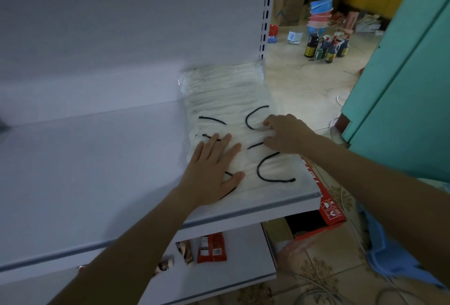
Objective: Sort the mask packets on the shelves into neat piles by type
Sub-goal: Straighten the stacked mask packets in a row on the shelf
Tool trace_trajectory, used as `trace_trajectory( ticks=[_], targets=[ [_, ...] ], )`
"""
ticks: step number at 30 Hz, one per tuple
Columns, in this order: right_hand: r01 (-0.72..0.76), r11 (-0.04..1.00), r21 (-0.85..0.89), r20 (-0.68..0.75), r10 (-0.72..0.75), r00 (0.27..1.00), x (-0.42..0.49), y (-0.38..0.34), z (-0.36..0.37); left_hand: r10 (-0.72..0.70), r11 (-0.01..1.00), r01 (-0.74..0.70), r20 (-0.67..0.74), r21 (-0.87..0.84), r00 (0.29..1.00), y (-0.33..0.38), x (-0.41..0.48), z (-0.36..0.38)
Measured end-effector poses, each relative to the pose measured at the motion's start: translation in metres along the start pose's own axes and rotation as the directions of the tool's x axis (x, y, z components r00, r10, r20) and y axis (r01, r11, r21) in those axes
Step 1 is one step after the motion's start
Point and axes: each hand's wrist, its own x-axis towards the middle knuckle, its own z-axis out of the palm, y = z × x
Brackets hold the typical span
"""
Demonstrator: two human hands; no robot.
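Several mask packets [226, 100] overlap in a front-to-back row; left hand [214, 173] presses flat, right hand [287, 134] pinches one.

The left hand [214, 170] lies flat, fingers spread. The right hand [285, 135], farther off, curls its fingers on the mask packets [231, 92].

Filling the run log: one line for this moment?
left hand flat on mask packets; right hand pinches them; all at shelf right end
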Motion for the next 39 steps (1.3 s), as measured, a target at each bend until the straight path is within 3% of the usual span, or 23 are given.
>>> trace_trajectory(
  ticks=[4, 7, 10, 13, 16, 18, 20, 23, 25, 27, 30, 33, 36, 39],
  targets=[
    [-0.016, 0.993, 0.119, 0.078, 0.007, 0.997, 0.002, -0.002, -0.01, 0.016, 1.0, -0.016, -0.022, 0.004, 1.0, 0.0, -0.002, 0.0],
    [0.102, 0.979, 0.175, -0.049, -0.095, 0.994, 0.005, -0.006, -0.027, 0.007, 1.0, -0.006, -0.091, 0.01, 0.996, -0.002, 0.002, 0.0],
    [0.184, 0.978, 0.099, -0.11, -0.173, 0.979, 0.016, -0.007, -0.037, 0.004, 1.0, -0.004, -0.015, 0.006, 1.0, -0.003, 0.013, -0.012],
    [0.118, 0.993, 0.001, -0.078, -0.118, 0.99, 0.021, 0.003, -0.024, 0.017, 1.0, -0.015, 0.124, -0.016, 0.992, -0.005, 0.019, -0.02],
    [0.237, 0.971, -0.045, -0.261, -0.24, 0.935, 0.004, 0.013, -0.001, 0.087, 0.995, -0.093, 0.156, 0.033, 0.984, -0.009, 0.018, -0.018],
    [0.315, 0.941, -0.125, -0.238, -0.337, 0.911, -0.002, 0.022, 0.021, 0.11, 0.989, -0.125, 0.161, 0.085, 0.981, -0.013, 0.02, -0.02],
    [0.31, 0.943, -0.12, -0.172, -0.327, 0.929, -0.006, 0.028, 0.036, 0.115, 0.983, -0.14, 0.195, 0.118, 0.974, -0.014, 0.022, -0.023],
    [0.217, 0.972, 0.095, -0.345, -0.172, 0.923, -0.006, 0.025, 0.027, 0.033, 0.998, -0.016, 0.312, -0.056, 0.949, -0.016, 0.023, -0.027],
    [0.139, 0.955, 0.261, -0.382, -0.03, 0.924, 0.0, 0.02, 0.011, -0.049, 0.971, 0.099, 0.221, -0.218, 0.974, -0.019, 0.024, -0.03],
    [0.112, 0.935, 0.336, -0.344, 0.011, 0.939, 0.014, 0.018, 0.005, -0.203, 0.947, 0.221, 0.099, -0.234, 0.974, -0.027, 0.029, -0.034],
    [0.15, 0.977, 0.152, -0.302, -0.098, 0.948, 0.042, 0.01, -0.001, -0.385, 0.913, 0.394, 0.096, -0.104, 0.918, -0.046, 0.052, -0.035],
    [0.068, 0.996, -0.051, -0.131, -0.074, 0.989, 0.068, 0.001, -0.004, -0.418, 0.904, 0.428, 0.225, 0.0, 0.88, -0.058, 0.075, -0.033],
    [0.061, 0.992, -0.107, -0.018, -0.063, 0.998, 0.067, -0.002, 0.01, -0.429, 0.89, 0.456, 0.328, -0.009, 0.842, -0.054, 0.072, -0.017],
    [0.076, 0.99, -0.122, -0.059, -0.083, 0.995, 0.064, 0.001, 0.01, -0.452, 0.877, 0.479, 0.288, -0.03, 0.844, -0.049, 0.067, -0.016]
  ],
)
